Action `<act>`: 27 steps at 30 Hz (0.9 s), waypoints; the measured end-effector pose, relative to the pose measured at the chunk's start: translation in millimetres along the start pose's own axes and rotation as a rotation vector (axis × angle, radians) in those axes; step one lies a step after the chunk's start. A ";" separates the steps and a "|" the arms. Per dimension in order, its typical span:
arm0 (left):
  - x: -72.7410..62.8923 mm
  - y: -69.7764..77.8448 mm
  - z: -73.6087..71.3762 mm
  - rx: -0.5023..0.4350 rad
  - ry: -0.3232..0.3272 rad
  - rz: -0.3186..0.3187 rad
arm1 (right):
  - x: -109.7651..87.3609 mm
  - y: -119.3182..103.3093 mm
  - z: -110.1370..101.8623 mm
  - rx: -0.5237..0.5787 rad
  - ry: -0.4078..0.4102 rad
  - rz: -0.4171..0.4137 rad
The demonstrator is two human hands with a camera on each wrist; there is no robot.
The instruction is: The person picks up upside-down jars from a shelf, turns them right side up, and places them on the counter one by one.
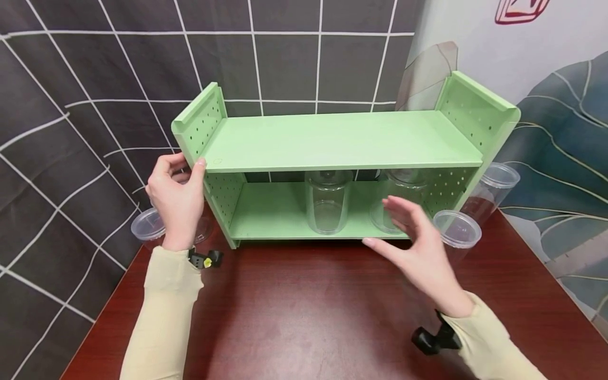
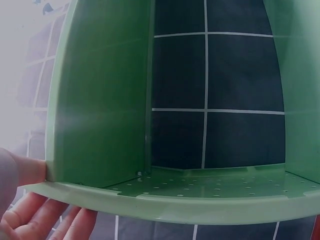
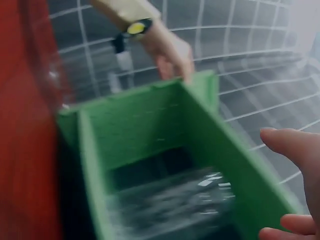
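Observation:
A light green two-tier shelf [image 1: 342, 140] with perforated side panels stands on the dark red table. My left hand [image 1: 176, 195] grips its left side panel at the upper board, thumb on the front and fingers around the outside; the left wrist view shows those fingers [image 2: 42, 220] under the panel's edge. My right hand [image 1: 427, 258] hovers before the lower board's right part, thumb and fingers spread, holding nothing. On the lower board stand a clear jar [image 1: 328, 203] near the middle and another clear jar [image 1: 386, 214], partly hidden by my right hand.
Right of the shelf stand two clear lidded containers, one nearer [image 1: 457, 229] and one farther back [image 1: 496, 182]. A similar lidded container [image 1: 148, 224] is at the left, partly behind my left hand. A dark tile-patterned wall [image 1: 294, 63] rises behind the table [image 1: 304, 311].

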State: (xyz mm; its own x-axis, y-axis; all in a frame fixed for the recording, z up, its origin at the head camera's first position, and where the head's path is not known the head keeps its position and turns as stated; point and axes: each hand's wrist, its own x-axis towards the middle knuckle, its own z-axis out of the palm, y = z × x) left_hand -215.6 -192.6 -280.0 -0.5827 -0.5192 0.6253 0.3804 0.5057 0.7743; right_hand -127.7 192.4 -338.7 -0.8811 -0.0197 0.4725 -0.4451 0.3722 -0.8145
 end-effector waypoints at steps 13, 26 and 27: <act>0.1 0.5 1.4 0.007 0.002 0.010 | 18.3 54.7 72.8 -0.137 -0.048 0.185; -0.8 -1.2 0.6 0.005 0.010 0.024 | 44.2 67.6 103.6 -0.148 0.042 0.230; -0.7 -1.1 0.7 0.005 0.011 0.025 | 44.8 67.8 104.8 -0.149 0.044 0.234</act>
State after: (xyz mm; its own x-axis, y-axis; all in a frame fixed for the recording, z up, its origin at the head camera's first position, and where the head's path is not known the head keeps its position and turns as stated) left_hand -216.1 -192.3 -281.4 -0.5651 -0.5142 0.6452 0.3912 0.5215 0.7583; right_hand -214.1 119.6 -408.0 -0.9479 0.1224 0.2940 -0.1987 0.4940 -0.8464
